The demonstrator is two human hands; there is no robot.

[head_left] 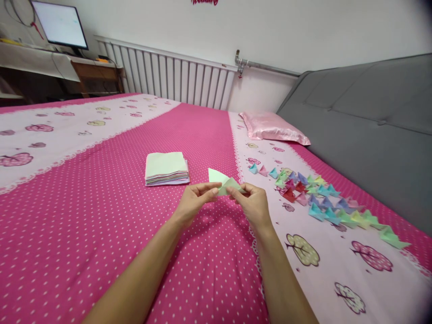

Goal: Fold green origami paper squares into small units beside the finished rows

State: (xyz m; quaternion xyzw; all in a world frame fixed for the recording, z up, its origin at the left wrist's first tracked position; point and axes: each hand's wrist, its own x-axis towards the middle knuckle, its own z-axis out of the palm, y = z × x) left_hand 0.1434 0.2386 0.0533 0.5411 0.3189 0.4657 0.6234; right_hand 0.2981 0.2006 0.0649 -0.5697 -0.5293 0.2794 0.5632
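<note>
**Bed w/ coloured paper; both hands on one green piece**

1. Bed (101, 202): pink polka-dot cover w/ pale tree-print bands, filling most of the view and carrying all the paper.
2. Grey padded headboard (364, 130): running along the right side.
3. White radiator (168, 76): standing against the far wall. A monitor (60, 24) is glowing on a shelf at far left.
4. Pink satin pillow (273, 128): lying by the headboard, well apart from the hands.
5. Row of folded pieces (320, 198): approx. two dozen in blue, green, red and pink, trailing along the pale band to the right of the right hand.
6. Stack of flat paper squares (166, 168): pale green on top, sitting beyond the hands and slightly left, nearer the left hand.
7. Left hand (194, 202): pinching the near-left end of the green piece, thumb and fingers closed on it.
8. Right hand (251, 204): gripping the right end the same way.
9. Pale green piece (224, 182): held just above the bed between both hands, part-folded, one point sticking up and away. Its long axis is running left-right across the view. Both hands are equally close, each touching it.

Writing: red lettering at the top of the wall is cut off and can't be read. Monitor screen is too washed out to read. No brands showing.
</note>
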